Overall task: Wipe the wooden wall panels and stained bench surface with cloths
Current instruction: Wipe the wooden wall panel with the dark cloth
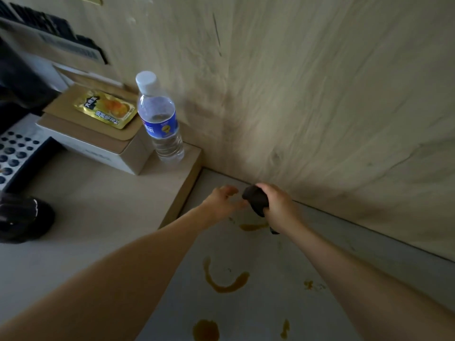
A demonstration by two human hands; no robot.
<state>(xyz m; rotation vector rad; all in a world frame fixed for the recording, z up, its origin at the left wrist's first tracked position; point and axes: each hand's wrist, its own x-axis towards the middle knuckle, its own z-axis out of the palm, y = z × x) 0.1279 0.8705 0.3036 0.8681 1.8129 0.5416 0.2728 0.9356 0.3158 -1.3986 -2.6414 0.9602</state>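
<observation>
My right hand (278, 205) grips a dark bunched cloth (256, 199) just above the grey bench surface (258, 311), close to where it meets the wooden wall panel (320, 94). My left hand (222, 199) is beside the cloth with relaxed fingers reaching toward it, fingertips near or touching it. Brown stains mark the bench: a curved streak (225, 283), a blot (205, 329) at the bottom edge, a small smear (252, 227) below the cloth, and spots to the right.
A water bottle (160, 119) stands on a raised wooden ledge (98, 205) left of the bench. Behind it sits a white box (98, 141) with a yellow sachet (105, 109) on top. A dark bundle (22, 217) lies at far left.
</observation>
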